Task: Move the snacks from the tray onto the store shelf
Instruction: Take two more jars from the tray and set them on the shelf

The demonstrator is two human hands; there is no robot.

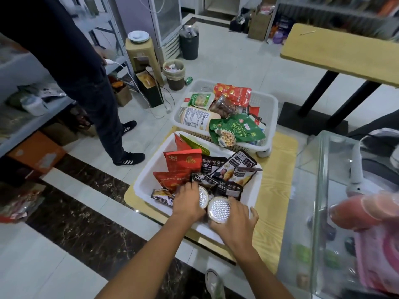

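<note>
Inside the white plastic tray (149, 180), left hand (188, 202) and right hand (234, 223) fingers each clamp one foil-topped round can (219, 210).

Left hand (188, 202) and right hand (234, 221) around two foil-topped cans (219, 210) in white tray (144, 180).

The left hand (188, 203) covers most of one round foil-topped can (203, 196). Beneath the right hand's fingers (234, 202), the second foil-topped can's (219, 210) body is hidden. The print on the black snack packets (228, 172) beyond the fingertips is too small to read.
</note>
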